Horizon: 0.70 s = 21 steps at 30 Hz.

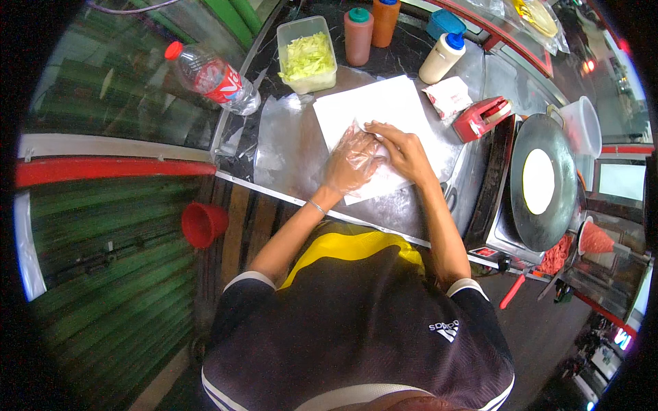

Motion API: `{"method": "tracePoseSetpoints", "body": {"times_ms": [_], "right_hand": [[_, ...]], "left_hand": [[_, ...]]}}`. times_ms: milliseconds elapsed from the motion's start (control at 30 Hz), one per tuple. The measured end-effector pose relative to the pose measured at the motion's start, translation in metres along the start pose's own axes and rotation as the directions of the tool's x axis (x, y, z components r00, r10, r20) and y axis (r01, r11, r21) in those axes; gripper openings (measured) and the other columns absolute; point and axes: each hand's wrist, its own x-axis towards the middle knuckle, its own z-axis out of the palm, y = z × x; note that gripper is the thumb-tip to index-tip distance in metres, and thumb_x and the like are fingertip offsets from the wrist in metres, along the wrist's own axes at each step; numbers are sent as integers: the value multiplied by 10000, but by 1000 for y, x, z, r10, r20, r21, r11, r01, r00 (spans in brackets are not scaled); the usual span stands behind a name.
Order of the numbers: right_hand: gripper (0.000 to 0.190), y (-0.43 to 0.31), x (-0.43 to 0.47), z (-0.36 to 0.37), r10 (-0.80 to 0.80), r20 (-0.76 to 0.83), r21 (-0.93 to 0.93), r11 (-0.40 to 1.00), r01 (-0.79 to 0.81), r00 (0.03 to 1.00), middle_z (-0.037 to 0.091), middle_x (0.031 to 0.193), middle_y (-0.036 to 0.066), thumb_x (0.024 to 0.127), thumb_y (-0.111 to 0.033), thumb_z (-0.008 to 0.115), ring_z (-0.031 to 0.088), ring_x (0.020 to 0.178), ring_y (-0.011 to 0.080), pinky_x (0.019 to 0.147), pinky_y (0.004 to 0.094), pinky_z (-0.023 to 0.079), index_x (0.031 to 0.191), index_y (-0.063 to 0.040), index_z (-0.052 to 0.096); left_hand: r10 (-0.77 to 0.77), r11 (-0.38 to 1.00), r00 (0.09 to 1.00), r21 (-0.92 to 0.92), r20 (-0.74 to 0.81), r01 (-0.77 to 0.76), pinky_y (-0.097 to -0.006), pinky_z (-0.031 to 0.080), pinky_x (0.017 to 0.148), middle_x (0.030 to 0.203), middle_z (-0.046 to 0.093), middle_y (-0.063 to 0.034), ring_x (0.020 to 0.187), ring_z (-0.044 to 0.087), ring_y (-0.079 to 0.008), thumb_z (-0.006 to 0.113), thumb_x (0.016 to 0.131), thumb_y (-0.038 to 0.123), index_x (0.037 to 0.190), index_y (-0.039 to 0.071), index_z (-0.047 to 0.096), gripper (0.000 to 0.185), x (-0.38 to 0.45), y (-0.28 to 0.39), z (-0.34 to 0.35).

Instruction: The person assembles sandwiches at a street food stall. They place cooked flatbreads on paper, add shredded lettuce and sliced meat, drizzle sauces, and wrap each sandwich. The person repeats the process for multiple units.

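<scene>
A stack of white paper sheets point(383, 100) lies on the metal worktop in front of me. Over its lower part is my left hand point(352, 159), in a loose clear plastic glove, with a thin bracelet at the wrist. My right hand point(403, 149) is bare and meets it from the other side, fingers bent next to the gloved fingertips. Whether anything is between the hands or under the palms is hidden. Right of the sheets are a white wrapped packet with red print point(448, 96) and a red tape dispenser point(482, 119).
At the right, a round flatbread point(538, 181) lies on a dark griddle point(522, 216) over a stove. Behind the paper stand shredded lettuce point(308, 54) in a plastic tub and squeeze bottles point(359, 38). A water bottle point(218, 82) is at the left, a red-handled knife point(512, 292) lower right.
</scene>
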Motion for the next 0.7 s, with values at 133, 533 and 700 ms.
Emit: {"method": "tracePoseSetpoints", "body": {"times_ms": [133,533,700], "right_hand": [[317,3,-3,2,-7,-8,1,1000,7,1000,773,1390,192,1073,-65,655,695,1380,391,1163,493,563,1367,-61,775],[373,0,-12,9,-4,42,-25,1000,5,999,732,1490,150,1097,-84,621,630,1472,369,1293,525,446,1457,-68,716],[439,-9,-26,14,11,36,-97,995,-7,999,704,1536,141,1084,-169,665,577,1525,378,1319,555,398,1512,-71,676]], "left_hand": [[-3,1000,1000,31,-24,4,-638,395,1275,1323,756,-178,1339,658,-379,803,957,296,1273,35,779,411,-1,3,-1],[-13,987,996,159,-83,26,-544,491,1071,1271,742,-84,1215,645,-332,861,895,378,1237,135,798,424,-14,4,0],[29,986,977,166,-211,6,-518,510,1031,1232,765,-43,1196,683,-288,868,893,374,1174,158,807,359,-16,2,-4]]}}
